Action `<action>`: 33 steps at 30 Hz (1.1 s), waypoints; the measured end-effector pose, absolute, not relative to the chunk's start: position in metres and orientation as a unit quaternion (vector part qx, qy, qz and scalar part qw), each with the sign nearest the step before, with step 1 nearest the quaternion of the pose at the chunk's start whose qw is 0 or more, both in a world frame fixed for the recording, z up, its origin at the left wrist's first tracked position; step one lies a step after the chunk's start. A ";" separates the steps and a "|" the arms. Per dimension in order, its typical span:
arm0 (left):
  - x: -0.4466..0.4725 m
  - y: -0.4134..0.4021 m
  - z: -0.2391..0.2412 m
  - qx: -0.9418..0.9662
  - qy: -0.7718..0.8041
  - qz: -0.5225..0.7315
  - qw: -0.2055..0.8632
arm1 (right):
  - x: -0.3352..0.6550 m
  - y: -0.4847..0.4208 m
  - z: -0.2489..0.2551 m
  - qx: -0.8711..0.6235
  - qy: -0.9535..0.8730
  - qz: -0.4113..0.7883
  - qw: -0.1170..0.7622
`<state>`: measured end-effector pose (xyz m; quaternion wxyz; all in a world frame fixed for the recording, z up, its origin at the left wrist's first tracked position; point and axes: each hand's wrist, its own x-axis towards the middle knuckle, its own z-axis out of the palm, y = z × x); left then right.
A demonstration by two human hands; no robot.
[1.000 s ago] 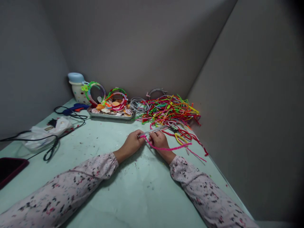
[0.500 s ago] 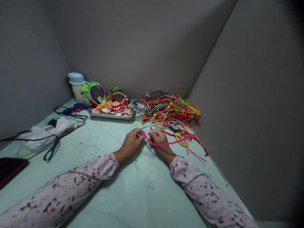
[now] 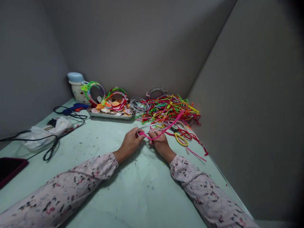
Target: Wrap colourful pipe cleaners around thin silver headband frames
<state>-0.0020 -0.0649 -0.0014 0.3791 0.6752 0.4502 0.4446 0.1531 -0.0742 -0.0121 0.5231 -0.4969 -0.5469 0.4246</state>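
Observation:
My left hand (image 3: 130, 141) is closed, pinching one end of a thin grey headband (image 3: 147, 126) together with a bright pink pipe cleaner (image 3: 175, 121). The pipe cleaner sags from those fingertips, crosses in front of my right hand (image 3: 162, 147) and slants up to the right, its far end free. My right hand is closed on the other side of the headband, its fingers partly hidden by the pink strand. Both hands are just above the table, a short gap between them.
Behind my right hand lie a heap of coloured pipe cleaners (image 3: 166, 109) and yellow-handled scissors (image 3: 181, 140). A metal tray (image 3: 111, 116) of shells and decorated headbands stands at the back. Leftward are a bottle (image 3: 77, 87), a blue glue gun (image 3: 74, 108), a plastic bag (image 3: 39, 137) and a phone (image 3: 11, 169).
The free end of the pink pipe cleaner has swung up and away, from beside my right wrist to over the heap. Both hands keep nearly the same place.

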 end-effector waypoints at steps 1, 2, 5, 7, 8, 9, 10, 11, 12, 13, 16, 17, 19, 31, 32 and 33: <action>-0.002 -0.065 -0.001 0.678 0.449 0.444 0.376 | 0.153 -0.074 -0.012 -0.493 -0.546 0.427 0.525; -0.002 -0.065 -0.001 0.681 0.447 0.444 0.373 | 0.153 -0.074 -0.012 -0.490 -0.543 0.430 0.529; -0.002 -0.065 -0.002 0.682 0.446 0.447 0.370 | 0.152 -0.074 -0.011 -0.483 -0.537 0.442 0.533; -0.002 -0.065 -0.002 0.680 0.447 0.445 0.374 | 0.152 -0.074 -0.011 -0.480 -0.540 0.443 0.531; -0.002 -0.065 -0.002 0.678 0.448 0.444 0.377 | 0.152 -0.074 -0.011 -0.479 -0.541 0.442 0.531; -0.002 -0.065 -0.001 0.677 0.448 0.444 0.380 | 0.152 -0.075 -0.011 -0.479 -0.542 0.441 0.531; -0.002 -0.065 -0.001 0.676 0.447 0.445 0.381 | 0.152 -0.075 -0.011 -0.479 -0.542 0.441 0.532; -0.003 -0.065 0.000 0.675 0.447 0.446 0.381 | 0.152 -0.075 -0.011 -0.479 -0.541 0.441 0.531; -0.003 -0.065 0.000 0.674 0.448 0.448 0.381 | 0.152 -0.075 -0.010 -0.480 -0.541 0.443 0.530; -0.003 -0.065 0.000 0.673 0.449 0.449 0.380 | 0.152 -0.076 -0.010 -0.480 -0.540 0.445 0.528; -0.003 -0.065 -0.001 0.668 0.451 0.452 0.384 | 0.151 -0.075 -0.009 -0.483 -0.535 0.454 0.524; -0.003 -0.065 -0.001 0.665 0.450 0.453 0.387 | 0.151 -0.075 -0.008 -0.484 -0.531 0.458 0.523; -0.003 -0.066 -0.001 0.662 0.450 0.455 0.391 | 0.151 -0.075 -0.008 -0.485 -0.525 0.464 0.523; -0.003 -0.069 0.006 0.638 0.453 0.457 0.423 | 0.155 -0.071 -0.016 -0.463 -0.534 0.478 0.521; -0.003 -0.069 0.005 0.636 0.455 0.456 0.424 | 0.155 -0.071 -0.016 -0.459 -0.537 0.478 0.522; -0.003 -0.069 0.006 0.635 0.456 0.455 0.426 | 0.155 -0.071 -0.016 -0.456 -0.540 0.477 0.522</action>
